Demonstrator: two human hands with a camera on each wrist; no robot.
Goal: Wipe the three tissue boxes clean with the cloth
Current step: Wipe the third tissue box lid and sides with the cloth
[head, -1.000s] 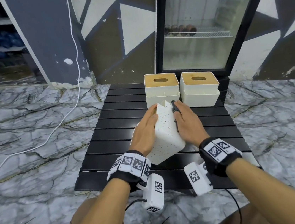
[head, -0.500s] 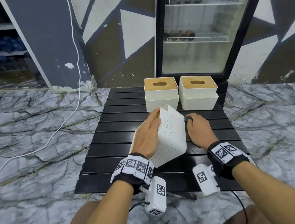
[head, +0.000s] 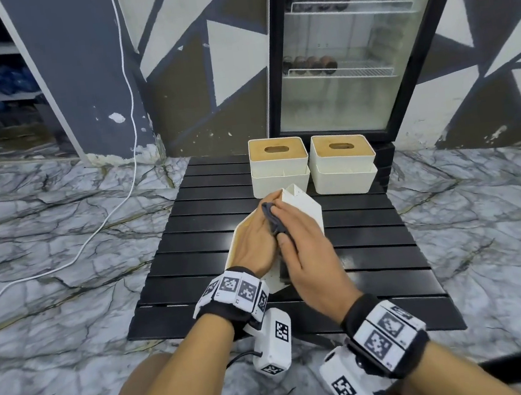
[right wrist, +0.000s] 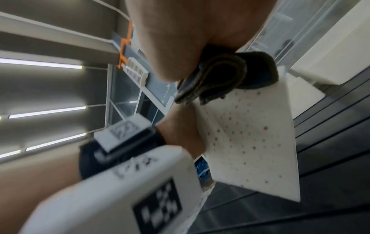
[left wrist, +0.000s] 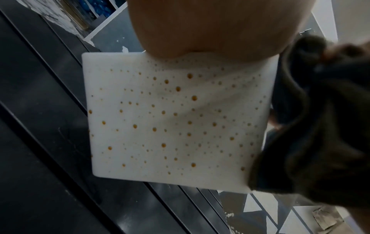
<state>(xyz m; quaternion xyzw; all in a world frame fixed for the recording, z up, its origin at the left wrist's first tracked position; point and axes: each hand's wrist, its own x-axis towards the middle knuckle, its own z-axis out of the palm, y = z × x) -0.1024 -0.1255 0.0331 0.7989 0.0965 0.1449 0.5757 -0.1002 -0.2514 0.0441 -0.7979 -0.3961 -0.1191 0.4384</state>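
Observation:
A white tissue box [head: 307,212] with a speckled, perforated face [left wrist: 176,120] stands tilted on the black slatted table [head: 372,239]. My left hand [head: 253,242] grips its left side and keeps it tipped. My right hand [head: 307,252] holds a bunched dark grey cloth [head: 272,220] and presses it on the box's upper face, next to the left hand. In the right wrist view the cloth [right wrist: 220,79] lies on the box's top edge [right wrist: 250,142]. Two more white tissue boxes with wooden lids [head: 279,166] [head: 342,165] stand side by side at the table's far edge.
A glass-door fridge [head: 342,49] stands right behind the table. Marble floor surrounds the low table, and a white cable [head: 113,212] runs over the floor at the left. My knees are near the table's front edge.
My right hand has come up from the table at the box's right and now presses the cloth on the box's top beside my left hand. The left hand keeps holding the tilted box.

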